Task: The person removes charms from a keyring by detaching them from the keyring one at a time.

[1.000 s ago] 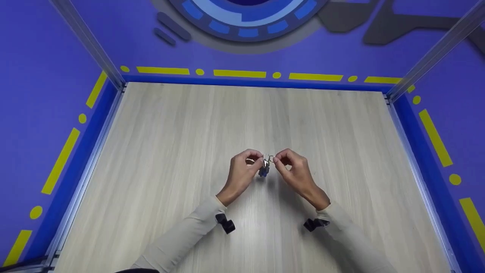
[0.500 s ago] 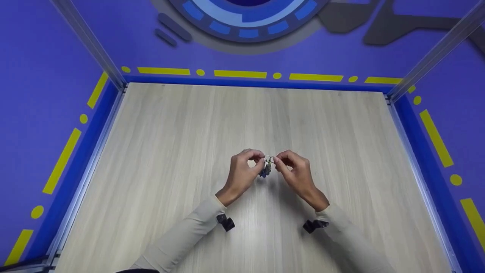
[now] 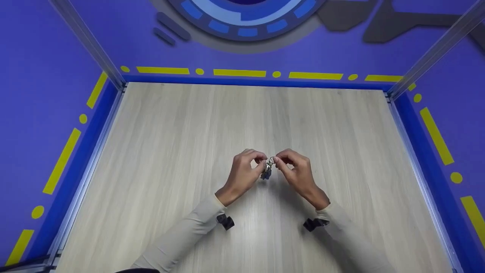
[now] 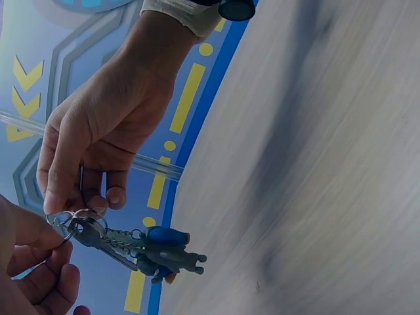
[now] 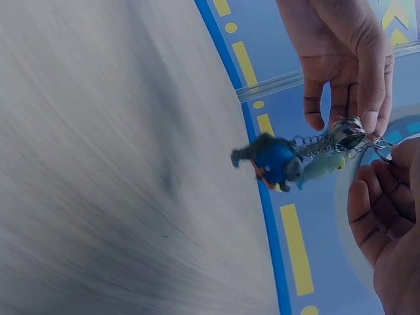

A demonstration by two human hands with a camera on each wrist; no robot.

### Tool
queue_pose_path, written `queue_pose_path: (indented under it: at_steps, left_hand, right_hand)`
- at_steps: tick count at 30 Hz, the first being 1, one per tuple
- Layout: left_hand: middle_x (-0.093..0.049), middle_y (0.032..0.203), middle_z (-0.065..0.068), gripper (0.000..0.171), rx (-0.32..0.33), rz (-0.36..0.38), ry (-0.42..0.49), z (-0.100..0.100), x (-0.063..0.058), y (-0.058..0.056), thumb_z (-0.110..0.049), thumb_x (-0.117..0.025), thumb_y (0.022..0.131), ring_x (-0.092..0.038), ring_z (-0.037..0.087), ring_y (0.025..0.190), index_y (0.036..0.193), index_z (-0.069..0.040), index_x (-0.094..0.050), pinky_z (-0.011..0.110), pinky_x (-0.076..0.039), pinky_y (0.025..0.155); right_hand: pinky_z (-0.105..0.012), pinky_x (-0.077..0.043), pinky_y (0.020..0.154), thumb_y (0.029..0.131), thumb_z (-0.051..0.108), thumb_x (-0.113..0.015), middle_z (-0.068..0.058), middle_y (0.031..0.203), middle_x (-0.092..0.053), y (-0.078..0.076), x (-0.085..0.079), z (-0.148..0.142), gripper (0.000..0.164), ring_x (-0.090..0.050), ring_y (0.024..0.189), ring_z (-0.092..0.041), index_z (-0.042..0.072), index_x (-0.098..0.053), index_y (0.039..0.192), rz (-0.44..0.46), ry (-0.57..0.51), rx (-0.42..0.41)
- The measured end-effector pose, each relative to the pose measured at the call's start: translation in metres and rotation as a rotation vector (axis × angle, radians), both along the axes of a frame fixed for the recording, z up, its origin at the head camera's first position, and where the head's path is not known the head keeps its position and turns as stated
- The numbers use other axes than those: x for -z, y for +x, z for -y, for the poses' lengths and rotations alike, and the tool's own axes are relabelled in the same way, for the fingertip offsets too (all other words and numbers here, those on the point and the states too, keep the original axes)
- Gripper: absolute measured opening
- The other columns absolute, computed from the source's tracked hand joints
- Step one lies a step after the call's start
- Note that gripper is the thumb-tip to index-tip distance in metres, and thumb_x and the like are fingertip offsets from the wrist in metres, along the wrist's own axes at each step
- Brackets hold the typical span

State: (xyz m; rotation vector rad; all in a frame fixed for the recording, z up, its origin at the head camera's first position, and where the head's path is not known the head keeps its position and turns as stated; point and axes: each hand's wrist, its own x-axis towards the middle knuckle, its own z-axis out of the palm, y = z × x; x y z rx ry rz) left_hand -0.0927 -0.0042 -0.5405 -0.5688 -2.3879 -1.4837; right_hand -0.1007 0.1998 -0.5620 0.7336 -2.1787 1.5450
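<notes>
A bunch of keys (image 3: 267,171) hangs between both hands, above the wooden table. My left hand (image 3: 242,175) pinches the metal rings at its top with thumb and fingertips. From the other side, thumb and fingers of my right hand (image 3: 299,175) pinch a thin key ring (image 5: 380,149). In the left wrist view a key (image 4: 98,243) and short chains dangle from linked rings, with small grey-and-blue figure charms (image 4: 167,252) at their ends. A blue round charm (image 5: 274,161) and a pale one (image 5: 323,167) appear slightly blurred in the right wrist view. Fingertips partly hide the rings.
The light wood tabletop (image 3: 182,132) lies beneath both hands. Blue panels (image 3: 250,57) with yellow marks stand behind and at both sides, joined by metal posts (image 3: 91,41). Small black devices (image 3: 226,222) sit at the wrists.
My left hand has shifted slightly right, closer to the right hand. The keys and charms have swung and turned a little, and the ring between the fingertips shows more. My right hand is almost still.
</notes>
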Motion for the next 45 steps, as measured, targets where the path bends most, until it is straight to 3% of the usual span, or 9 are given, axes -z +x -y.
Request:
queue_pose_path:
  at_steps: [5,9,13,18,21,26,30,35,45]
  left_hand:
    - [-0.075,0.090,0.005,0.007,-0.019,0.004,-0.031,-0.002,0.000,0.003,0.002,-0.076,0.097,-0.068,0.020,0.086,0.096,-0.004,-0.079,0.035,-0.057,0.080]
    - [-0.074,0.093,0.006,0.004,-0.018,0.042,-0.024,-0.004,0.001,0.002,-0.001,-0.071,0.102,-0.069,0.020,0.088,0.101,-0.004,-0.073,0.041,-0.058,0.082]
    - [-0.075,0.091,0.006,0.002,-0.002,0.175,0.048,-0.004,0.000,0.001,-0.002,-0.068,0.104,-0.070,0.018,0.085,0.106,-0.003,-0.070,0.042,-0.059,0.080]
    - [-0.076,0.090,0.005,0.004,0.025,0.388,0.165,-0.001,-0.001,-0.002,-0.003,-0.069,0.104,-0.075,0.022,0.086,0.107,-0.001,-0.070,0.031,-0.059,0.080]
    - [-0.076,0.092,0.007,0.009,0.062,0.514,0.279,0.000,-0.001,-0.003,0.000,-0.071,0.101,-0.076,0.025,0.089,0.109,0.004,-0.070,0.032,-0.062,0.084]
    - [-0.073,0.095,0.009,0.011,0.104,0.763,0.575,-0.001,-0.002,-0.003,0.002,-0.074,0.097,-0.072,0.020,0.091,0.107,0.006,-0.070,0.042,-0.064,0.091]
    - [-0.073,0.097,0.010,0.009,0.109,0.876,0.753,-0.002,-0.001,-0.004,0.005,-0.074,0.096,-0.072,0.018,0.090,0.105,0.006,-0.070,0.036,-0.064,0.086]
    - [-0.074,0.100,0.012,0.010,0.079,0.883,0.837,-0.004,0.001,-0.004,0.008,-0.074,0.097,-0.074,0.020,0.091,0.106,0.009,-0.070,0.035,-0.064,0.084]
    - [-0.078,0.094,0.008,0.021,-0.054,0.694,0.644,-0.006,0.001,-0.003,0.001,-0.078,0.092,-0.072,0.016,0.087,0.109,0.012,-0.075,0.034,-0.060,0.082]
  right_hand:
    - [-0.014,-0.053,0.072,0.094,-0.015,-0.077,-0.006,0.083,-0.074,0.002,-0.004,0.003,0.019,-0.067,0.074,-0.012,0.004,-0.075,0.090,-0.001,0.014,0.022]
    - [-0.013,-0.053,0.072,0.093,-0.019,-0.074,-0.012,0.081,-0.074,0.004,-0.009,0.007,0.017,-0.067,0.072,-0.012,-0.003,-0.073,0.088,0.023,-0.012,0.033]
    - [-0.017,-0.058,0.072,0.095,-0.020,-0.072,-0.018,0.085,-0.075,0.006,-0.010,0.009,0.013,-0.070,0.069,-0.026,-0.007,-0.073,0.090,0.068,-0.072,0.026]
    - [-0.030,-0.064,0.071,0.101,-0.012,-0.072,-0.015,0.098,-0.080,0.004,0.000,0.006,0.012,-0.075,0.079,-0.037,-0.001,-0.077,0.098,0.155,-0.127,-0.010]
    - [-0.031,-0.064,0.072,0.103,-0.006,-0.072,-0.014,0.102,-0.080,0.002,0.006,0.004,0.010,-0.075,0.081,-0.038,0.002,-0.078,0.100,0.175,-0.148,-0.027]
    - [-0.026,-0.063,0.073,0.104,-0.004,-0.072,-0.014,0.102,-0.080,0.002,0.008,0.006,0.009,-0.073,0.079,-0.038,0.002,-0.078,0.100,0.165,-0.174,-0.016]
    - [-0.025,-0.062,0.073,0.104,-0.005,-0.072,-0.016,0.101,-0.079,0.002,0.007,0.007,0.009,-0.073,0.078,-0.034,-0.001,-0.077,0.098,0.151,-0.195,-0.008]
    - [-0.024,-0.061,0.073,0.103,-0.008,-0.072,-0.019,0.100,-0.078,0.002,0.007,0.009,0.009,-0.072,0.078,-0.030,-0.002,-0.076,0.097,0.142,-0.217,-0.003]
    - [-0.025,-0.061,0.072,0.101,-0.012,-0.071,-0.019,0.098,-0.078,0.003,0.008,0.009,0.007,-0.073,0.080,-0.020,-0.006,-0.075,0.101,0.147,-0.203,0.009]
